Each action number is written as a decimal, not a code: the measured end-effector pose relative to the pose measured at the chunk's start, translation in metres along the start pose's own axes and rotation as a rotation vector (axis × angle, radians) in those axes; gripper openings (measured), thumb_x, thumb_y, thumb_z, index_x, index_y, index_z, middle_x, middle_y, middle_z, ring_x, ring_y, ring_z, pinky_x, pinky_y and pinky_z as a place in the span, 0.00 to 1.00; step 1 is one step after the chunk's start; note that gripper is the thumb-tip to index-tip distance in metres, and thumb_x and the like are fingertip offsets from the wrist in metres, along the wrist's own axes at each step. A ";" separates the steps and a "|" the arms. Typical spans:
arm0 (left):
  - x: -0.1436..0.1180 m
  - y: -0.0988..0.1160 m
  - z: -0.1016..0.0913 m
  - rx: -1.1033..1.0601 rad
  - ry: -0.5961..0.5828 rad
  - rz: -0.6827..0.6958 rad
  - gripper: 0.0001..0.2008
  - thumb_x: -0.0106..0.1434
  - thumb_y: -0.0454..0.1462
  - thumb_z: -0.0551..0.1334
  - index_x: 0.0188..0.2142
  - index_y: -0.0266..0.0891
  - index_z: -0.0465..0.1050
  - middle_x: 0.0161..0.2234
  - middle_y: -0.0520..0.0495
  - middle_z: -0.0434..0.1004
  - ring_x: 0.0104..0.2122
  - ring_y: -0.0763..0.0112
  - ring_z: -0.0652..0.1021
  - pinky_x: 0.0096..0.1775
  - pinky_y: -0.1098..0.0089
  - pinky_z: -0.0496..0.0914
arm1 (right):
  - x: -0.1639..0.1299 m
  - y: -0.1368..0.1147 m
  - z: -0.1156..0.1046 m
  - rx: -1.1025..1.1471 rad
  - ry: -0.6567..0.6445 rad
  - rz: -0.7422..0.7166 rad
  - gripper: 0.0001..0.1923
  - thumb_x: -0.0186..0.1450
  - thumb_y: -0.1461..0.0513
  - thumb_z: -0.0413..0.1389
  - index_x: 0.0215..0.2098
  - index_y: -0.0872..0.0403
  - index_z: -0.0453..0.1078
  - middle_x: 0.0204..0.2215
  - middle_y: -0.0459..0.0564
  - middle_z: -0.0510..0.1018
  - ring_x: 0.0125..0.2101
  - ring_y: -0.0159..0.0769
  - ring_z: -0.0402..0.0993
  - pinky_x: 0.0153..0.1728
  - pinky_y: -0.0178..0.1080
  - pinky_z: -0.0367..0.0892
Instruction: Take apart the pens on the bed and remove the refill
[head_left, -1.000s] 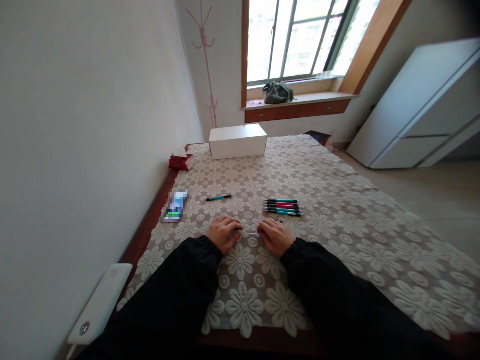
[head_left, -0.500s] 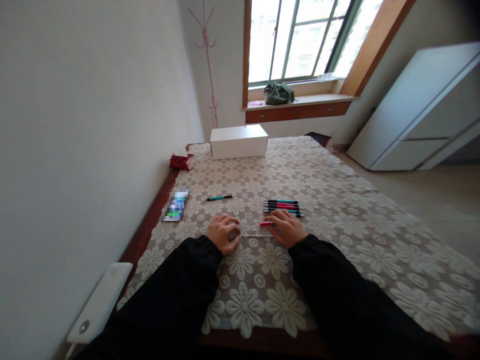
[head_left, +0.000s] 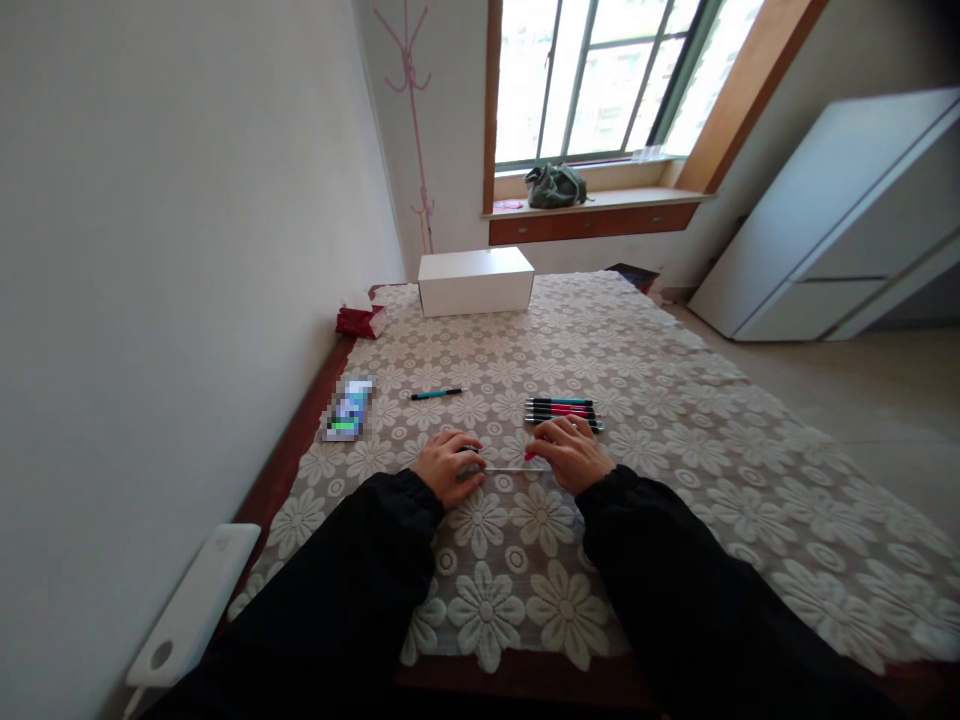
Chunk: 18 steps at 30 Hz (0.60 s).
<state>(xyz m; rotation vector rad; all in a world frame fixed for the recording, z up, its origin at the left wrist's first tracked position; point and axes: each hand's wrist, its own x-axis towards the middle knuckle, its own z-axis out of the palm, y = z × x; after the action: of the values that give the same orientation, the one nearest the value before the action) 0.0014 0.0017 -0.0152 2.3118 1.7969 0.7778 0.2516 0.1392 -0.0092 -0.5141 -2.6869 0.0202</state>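
On the tablecloth, my left hand [head_left: 448, 467] is curled, with a small dark piece showing between thumb and forefinger; what it is I cannot make out. Opposite it, my right hand [head_left: 571, 452] pinches a short red pen part [head_left: 529, 457], mostly hidden by the fingers. A thin white rod [head_left: 514, 469] lies level between the two hands, its left end at my left fingertips. Just beyond my right hand is a row of several pens [head_left: 561, 409] in teal, red and black. One teal and black pen [head_left: 439, 394] lies apart, beyond my left hand.
A phone [head_left: 349, 408] lies at the left side of the patterned tablecloth [head_left: 487, 605]. Farther back are a red packet [head_left: 361, 321] and a long white box [head_left: 475, 283]. A white power strip or similar device [head_left: 196, 600] stands by the wall at lower left.
My right fingers have turned the red pen part, so it points toward me and shows less. The dark piece in my left hand has shifted slightly. The other pens have not moved.
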 end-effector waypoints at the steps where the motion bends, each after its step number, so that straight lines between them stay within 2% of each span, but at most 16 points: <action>1: 0.000 0.000 0.000 -0.001 0.001 -0.003 0.07 0.59 0.40 0.67 0.38 0.47 0.80 0.49 0.47 0.79 0.54 0.57 0.73 0.56 0.52 0.67 | 0.000 0.001 -0.001 -0.005 -0.006 0.002 0.17 0.62 0.71 0.53 0.39 0.46 0.78 0.41 0.49 0.78 0.45 0.41 0.66 0.54 0.46 0.52; 5: 0.000 0.002 -0.001 -0.012 0.009 -0.008 0.06 0.59 0.40 0.67 0.38 0.47 0.80 0.50 0.48 0.79 0.54 0.56 0.72 0.57 0.52 0.66 | -0.003 0.008 -0.004 -0.013 -0.032 0.027 0.17 0.61 0.71 0.54 0.40 0.46 0.78 0.44 0.50 0.78 0.47 0.43 0.67 0.55 0.47 0.52; 12: -0.001 0.005 -0.003 -0.024 0.033 -0.025 0.06 0.56 0.37 0.67 0.36 0.46 0.79 0.49 0.48 0.79 0.54 0.57 0.72 0.57 0.51 0.66 | -0.013 0.033 -0.002 -0.019 -0.072 0.138 0.11 0.68 0.66 0.53 0.39 0.46 0.77 0.41 0.48 0.80 0.45 0.41 0.71 0.51 0.45 0.56; 18: 0.000 0.008 -0.008 -0.029 0.031 -0.040 0.05 0.52 0.35 0.67 0.32 0.44 0.77 0.48 0.48 0.80 0.54 0.55 0.72 0.56 0.50 0.65 | -0.011 0.029 -0.002 -0.028 -0.101 0.166 0.08 0.68 0.62 0.54 0.40 0.48 0.76 0.41 0.49 0.80 0.44 0.42 0.72 0.48 0.44 0.58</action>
<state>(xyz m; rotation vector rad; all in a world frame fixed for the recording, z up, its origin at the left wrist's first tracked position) 0.0046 -0.0030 -0.0049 2.2507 1.8259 0.8325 0.2719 0.1619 -0.0146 -0.7628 -2.7380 0.0562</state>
